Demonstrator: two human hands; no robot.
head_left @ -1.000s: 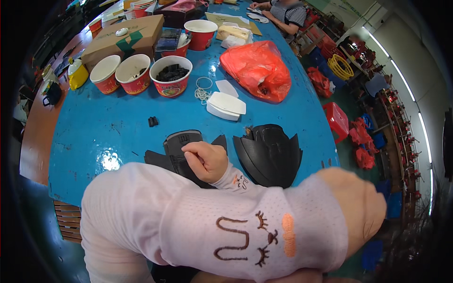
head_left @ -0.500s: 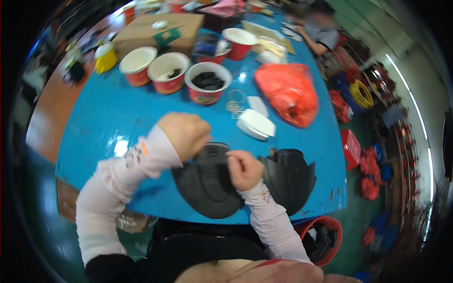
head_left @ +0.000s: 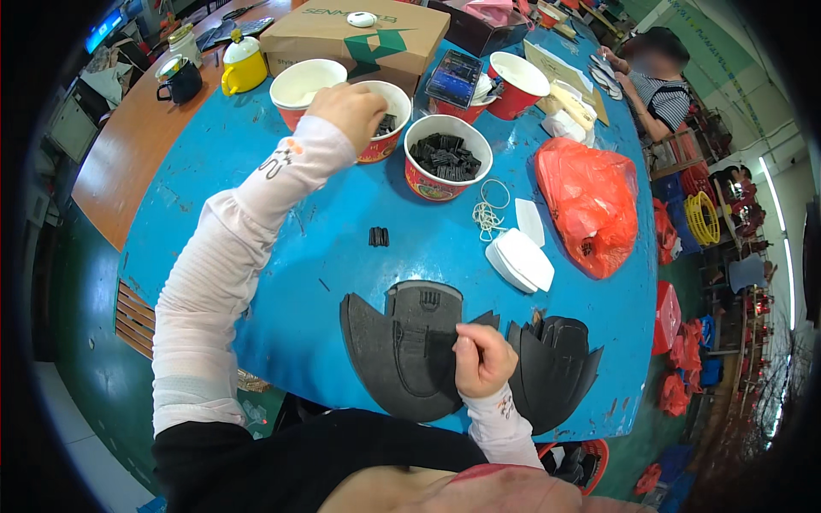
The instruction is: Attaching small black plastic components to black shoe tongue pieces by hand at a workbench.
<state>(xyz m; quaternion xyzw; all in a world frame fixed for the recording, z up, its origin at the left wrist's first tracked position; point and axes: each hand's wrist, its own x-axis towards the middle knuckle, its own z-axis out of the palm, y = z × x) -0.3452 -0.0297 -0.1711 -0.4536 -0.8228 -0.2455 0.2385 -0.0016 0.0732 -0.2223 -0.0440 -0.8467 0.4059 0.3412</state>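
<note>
My left hand [head_left: 352, 118] reaches over a red and white paper bowl [head_left: 376, 154] holding a few small black pieces. Its fingers are pinched at the bowl's mouth; anything between them is hidden. My right hand [head_left: 485, 361] is closed, thumb and fingers pinching the right side of a black moulded sheet piece [head_left: 410, 368] that lies flat before me. That sheet has pointed side flaps and a raised middle panel. Beside it, to the right, lies a stack of similar black sheets [head_left: 552, 376]. A small cluster of black strips [head_left: 379, 237] rests on the table beyond the sheet.
A bowl full of black pieces [head_left: 445, 158], a white-lined bowl [head_left: 308, 81], a cardboard box [head_left: 342, 38] and a phone [head_left: 455, 79] stand farther back. White pads [head_left: 522, 259], string [head_left: 487, 218] and a red plastic bag [head_left: 590, 205] lie rightward. Another person [head_left: 658, 85] sits far right.
My left hand has moved up and away from the black sheet to the paper bowl. The sheet's side flaps now show spread out. My right hand stays at its right side.
</note>
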